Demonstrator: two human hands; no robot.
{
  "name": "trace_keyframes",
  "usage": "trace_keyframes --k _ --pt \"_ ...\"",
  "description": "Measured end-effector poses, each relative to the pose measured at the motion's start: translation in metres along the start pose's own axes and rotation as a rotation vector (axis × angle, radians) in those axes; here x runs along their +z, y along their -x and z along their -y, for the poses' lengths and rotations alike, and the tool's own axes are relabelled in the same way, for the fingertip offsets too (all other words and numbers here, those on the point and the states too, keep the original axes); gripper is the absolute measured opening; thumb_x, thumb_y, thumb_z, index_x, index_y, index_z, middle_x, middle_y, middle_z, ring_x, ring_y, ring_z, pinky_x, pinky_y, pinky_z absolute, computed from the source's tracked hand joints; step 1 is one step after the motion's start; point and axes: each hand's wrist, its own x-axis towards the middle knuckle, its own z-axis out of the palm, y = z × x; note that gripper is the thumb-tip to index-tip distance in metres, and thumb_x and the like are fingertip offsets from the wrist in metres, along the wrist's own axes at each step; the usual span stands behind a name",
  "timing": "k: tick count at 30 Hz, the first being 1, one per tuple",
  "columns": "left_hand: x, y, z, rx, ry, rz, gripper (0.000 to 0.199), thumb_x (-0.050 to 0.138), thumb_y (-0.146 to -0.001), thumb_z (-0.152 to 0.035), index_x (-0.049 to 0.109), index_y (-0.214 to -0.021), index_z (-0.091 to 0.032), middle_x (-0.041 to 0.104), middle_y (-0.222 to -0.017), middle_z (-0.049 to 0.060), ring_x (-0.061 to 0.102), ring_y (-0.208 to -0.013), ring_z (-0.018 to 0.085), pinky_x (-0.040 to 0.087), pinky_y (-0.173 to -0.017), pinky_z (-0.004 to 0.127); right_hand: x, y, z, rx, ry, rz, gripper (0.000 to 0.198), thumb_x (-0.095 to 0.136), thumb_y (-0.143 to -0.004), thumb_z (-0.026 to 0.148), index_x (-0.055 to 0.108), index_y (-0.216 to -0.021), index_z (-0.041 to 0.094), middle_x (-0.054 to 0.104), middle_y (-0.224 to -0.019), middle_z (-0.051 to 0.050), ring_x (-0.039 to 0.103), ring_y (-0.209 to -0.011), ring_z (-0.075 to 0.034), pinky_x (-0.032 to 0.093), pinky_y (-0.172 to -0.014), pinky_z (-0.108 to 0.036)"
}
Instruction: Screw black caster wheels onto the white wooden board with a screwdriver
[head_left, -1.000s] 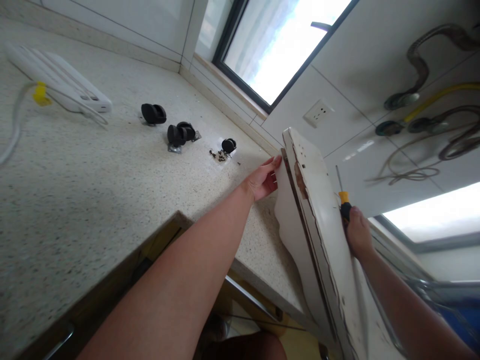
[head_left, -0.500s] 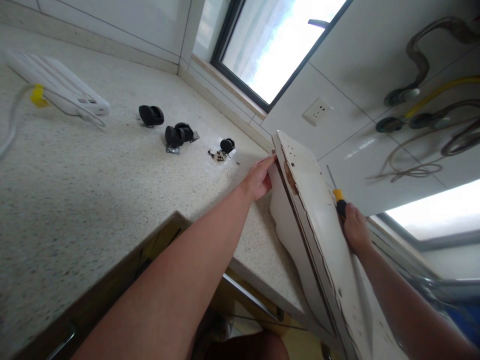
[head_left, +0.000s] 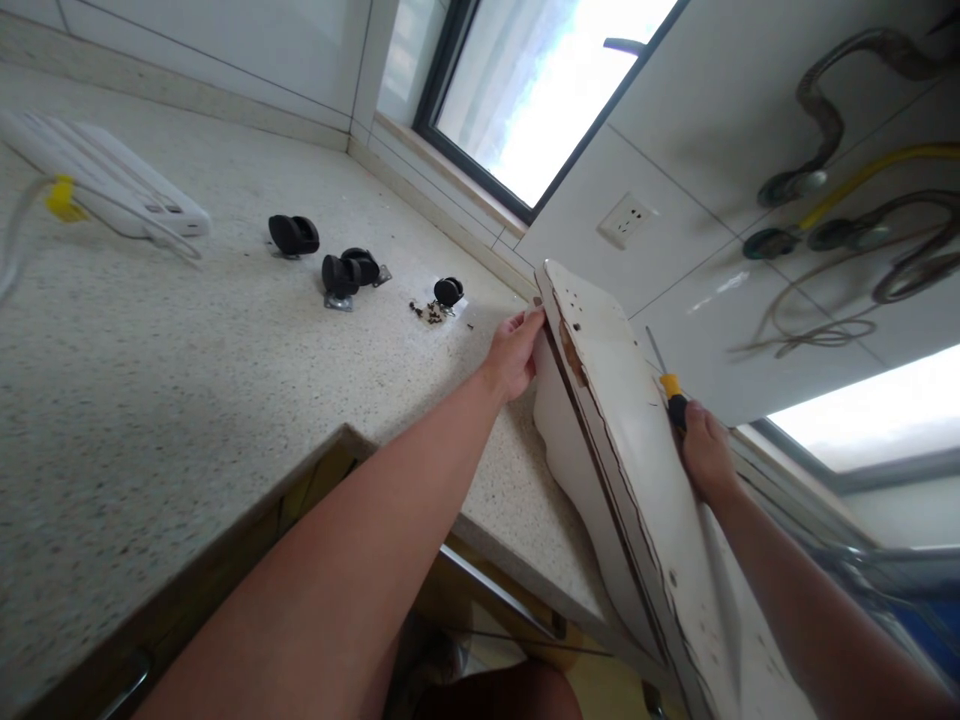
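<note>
A white panelled piece [head_left: 622, 400], chipped along its edges, leans on the countertop's front right part. My left hand [head_left: 516, 352] is closed on its upper left edge, with the fingertips partly hidden. A screwdriver [head_left: 673, 400] with a yellow and black handle is gripped in my right hand [head_left: 709, 455], on the panel's right side. Its metal shaft points up and away from me. Left of my left hand, black casters lie on the counter: one by itself [head_left: 293, 235], two close together [head_left: 351, 272] and another [head_left: 448, 291] beside a small heap of screws [head_left: 431, 314].
A white power bank [head_left: 112, 185] with a cable lies at the left of the speckled countertop [head_left: 187, 370]. On the tiled wall are a socket [head_left: 627, 221], a yellow hose [head_left: 862, 178] and metal pipes. A drawer handle [head_left: 502, 592] shows below the counter's edge.
The whole view has shifted slightly, so things sit a little further left. Both hands keep their holds on the panel and the screwdriver.
</note>
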Motion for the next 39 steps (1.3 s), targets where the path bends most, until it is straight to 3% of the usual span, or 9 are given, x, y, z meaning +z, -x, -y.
trace_keyframes --k 7,10,13,18,27,31,34,37,39 --pt "0.004 0.002 -0.005 0.02 0.0 0.06 0.02 0.081 -0.099 -0.039 0.076 -0.097 -0.02 0.087 -0.108 0.01 0.08 -0.122 0.031 0.061 -0.113 0.042 0.002 -0.001 -0.003 -0.015 -0.039 -0.017 0.039 0.07 -0.11 0.05 0.073 -0.133 0.019 0.073 -0.139 -0.012 0.072 -0.125 -0.027 0.061 -0.111 -0.052" --pt "0.007 0.007 -0.011 -0.007 0.012 0.119 0.038 0.074 -0.102 -0.056 0.078 -0.106 -0.018 0.086 -0.12 0.015 0.076 -0.135 0.036 0.057 -0.12 0.049 0.002 -0.003 -0.004 -0.036 -0.053 -0.018 0.039 0.071 -0.11 0.05 0.073 -0.132 0.018 0.074 -0.136 -0.011 0.072 -0.123 -0.026 0.062 -0.109 -0.052" --pt "0.009 0.013 -0.013 0.033 -0.056 0.192 0.054 0.083 -0.093 -0.066 0.077 -0.117 -0.018 0.084 -0.129 0.018 0.073 -0.139 0.038 0.055 -0.123 0.053 0.003 -0.003 -0.004 -0.048 -0.05 -0.027 0.039 0.071 -0.11 0.051 0.073 -0.132 0.019 0.074 -0.135 -0.011 0.072 -0.121 -0.026 0.062 -0.108 -0.051" --pt "0.008 0.015 -0.009 0.135 -0.235 0.15 0.063 0.106 -0.071 -0.041 0.071 -0.121 -0.022 0.084 -0.127 0.013 0.078 -0.124 0.033 0.06 -0.113 0.048 0.006 0.0 -0.002 -0.086 -0.059 -0.062 0.04 0.072 -0.109 0.049 0.072 -0.134 0.019 0.073 -0.137 -0.011 0.072 -0.121 -0.026 0.063 -0.107 -0.051" --pt "0.005 0.009 -0.009 0.161 -0.278 0.102 0.058 0.104 -0.069 -0.04 0.074 -0.115 -0.022 0.085 -0.12 0.012 0.079 -0.116 0.032 0.061 -0.105 0.046 0.005 0.017 0.012 -0.133 -0.123 -0.2 0.041 0.073 -0.109 0.049 0.071 -0.135 0.017 0.074 -0.132 -0.01 0.074 -0.116 -0.025 0.065 -0.102 -0.048" --pt "0.005 0.009 -0.007 0.17 -0.26 0.077 0.056 0.103 -0.072 -0.053 0.076 -0.112 -0.024 0.085 -0.119 0.01 0.079 -0.118 0.032 0.061 -0.105 0.045 -0.005 0.03 0.033 -0.246 -0.254 -0.286 0.044 0.067 -0.111 0.054 0.07 -0.134 0.017 0.075 -0.115 -0.007 0.074 -0.095 -0.019 0.066 -0.088 -0.04" --pt "0.005 0.007 -0.006 0.173 -0.254 0.058 0.056 0.105 -0.069 -0.05 0.077 -0.109 -0.024 0.086 -0.115 0.009 0.079 -0.116 0.031 0.061 -0.104 0.043 -0.023 0.035 0.066 -0.392 -0.325 -0.243 0.048 0.069 -0.108 0.06 0.07 -0.128 0.017 0.073 -0.097 -0.002 0.068 -0.076 -0.015 0.061 -0.073 -0.033" --pt "0.003 0.005 -0.005 0.176 -0.239 0.052 0.056 0.106 -0.066 -0.049 0.078 -0.107 -0.023 0.086 -0.115 0.01 0.079 -0.115 0.031 0.062 -0.103 0.044 -0.046 0.042 0.105 -0.525 -0.342 -0.228 0.052 0.08 -0.097 0.064 0.076 -0.126 0.02 0.072 -0.087 -0.002 0.069 -0.074 -0.018 0.056 -0.069 -0.033" --pt "0.002 0.003 -0.005 0.173 -0.222 0.054 0.057 0.106 -0.067 -0.052 0.078 -0.107 -0.023 0.086 -0.118 0.011 0.079 -0.119 0.033 0.062 -0.105 0.045 -0.057 0.053 0.124 -0.57 -0.373 -0.295 0.053 0.07 -0.104 0.063 0.075 -0.135 0.021 0.073 -0.091 -0.004 0.067 -0.071 -0.017 0.054 -0.067 -0.033"
